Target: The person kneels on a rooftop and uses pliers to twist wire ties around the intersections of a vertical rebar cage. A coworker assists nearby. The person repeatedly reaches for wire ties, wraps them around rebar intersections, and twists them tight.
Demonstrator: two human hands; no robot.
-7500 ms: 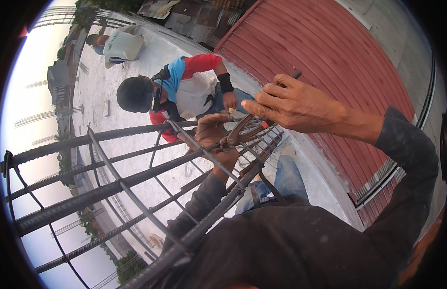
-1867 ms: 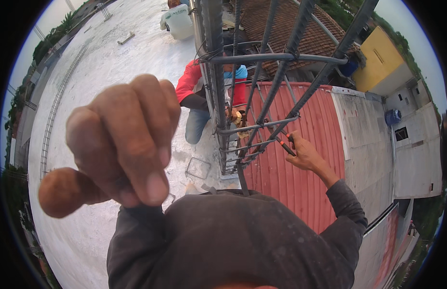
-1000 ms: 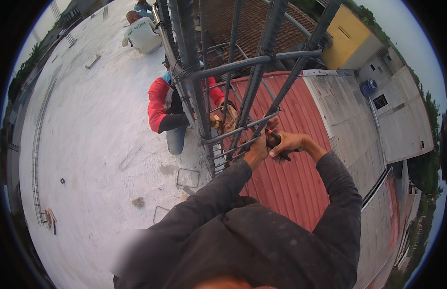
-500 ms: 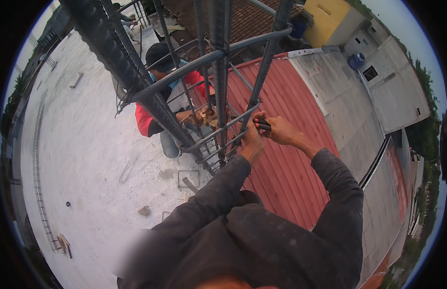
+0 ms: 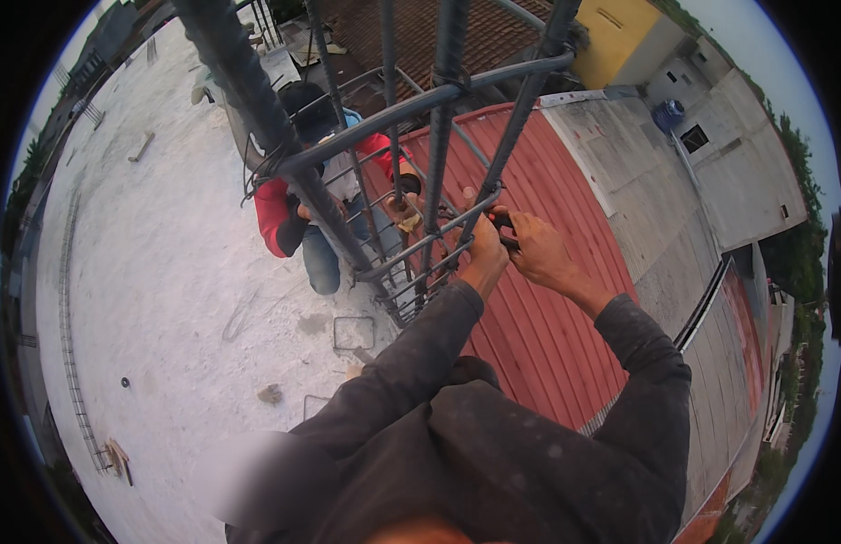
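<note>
A rebar column cage (image 5: pixel 443 136) of ribbed upright bars and tied stirrups rises in front of me. My left hand (image 5: pixel 487 252) is closed against the cage's near right corner, beside a stirrup (image 5: pixel 416 249); what its fingers pinch is hidden. My right hand (image 5: pixel 540 254) grips a pair of pliers (image 5: pixel 507 242) by its dark handles, which stand apart. The jaws point toward the same corner and are hidden by my left hand. Across the cage a person in a red and dark sleeve (image 5: pixel 277 218) crouches, with one gloved hand (image 5: pixel 404 215) at the bars.
A pale concrete slab (image 5: pixel 185 272) spreads to the left, with a square stirrup (image 5: pixel 354 333), a small stone (image 5: pixel 270 393) and wood scraps (image 5: pixel 120 461) on it. Below the cage's right side lies a red corrugated roof (image 5: pixel 538 317). Grey roofing (image 5: pixel 665 236) continues farther right.
The pliers' handles have spread apart. The cage appears shifted right in view. The other person's near hand has drawn back left from the bars.
</note>
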